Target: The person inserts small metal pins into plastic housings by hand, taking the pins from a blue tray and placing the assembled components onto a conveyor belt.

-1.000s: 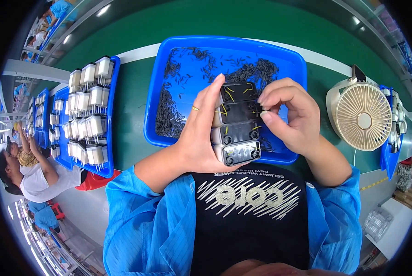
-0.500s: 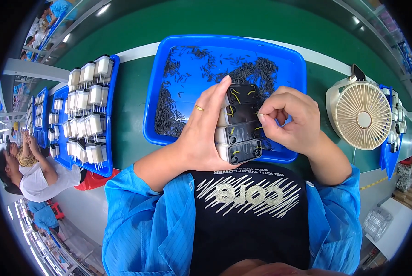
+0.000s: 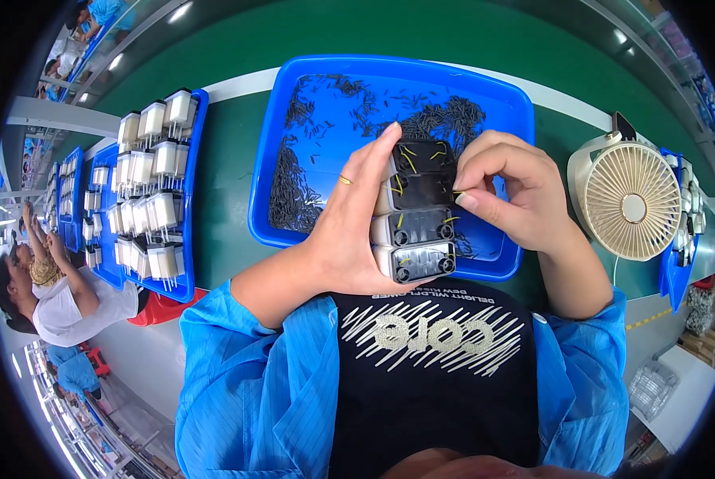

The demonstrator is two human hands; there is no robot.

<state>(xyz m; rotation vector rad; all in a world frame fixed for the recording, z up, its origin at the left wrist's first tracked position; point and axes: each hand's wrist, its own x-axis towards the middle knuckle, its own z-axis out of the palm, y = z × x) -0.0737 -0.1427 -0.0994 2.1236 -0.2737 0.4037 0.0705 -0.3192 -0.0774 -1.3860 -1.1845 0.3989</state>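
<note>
My left hand (image 3: 333, 231) is wrapped round a row of several box-shaped housings (image 3: 413, 227), white at the sides with black open ends facing up. Thin yellow-green wires stick out of these black ends. At the right edge of the second housing from the far end, my right hand (image 3: 521, 195) pinches a yellow-green wire (image 3: 459, 192) between thumb and index finger. Both hands are above the near part of a blue tray (image 3: 345, 160), where many short black tube-like pieces (image 3: 445, 120) lie loose and heaped.
On the left, a blue tray (image 3: 201, 120) holds rows of white units (image 3: 166, 160) with thin prongs. A cream fan (image 3: 633, 207) stands to the right, with another blue tray (image 3: 677, 275) behind it. Beyond the left trays sits a person in a white top (image 3: 74, 307).
My right hand has shifted slightly away from me, still pinching at the second housing's edge. The housings have tilted a little in my left hand.
</note>
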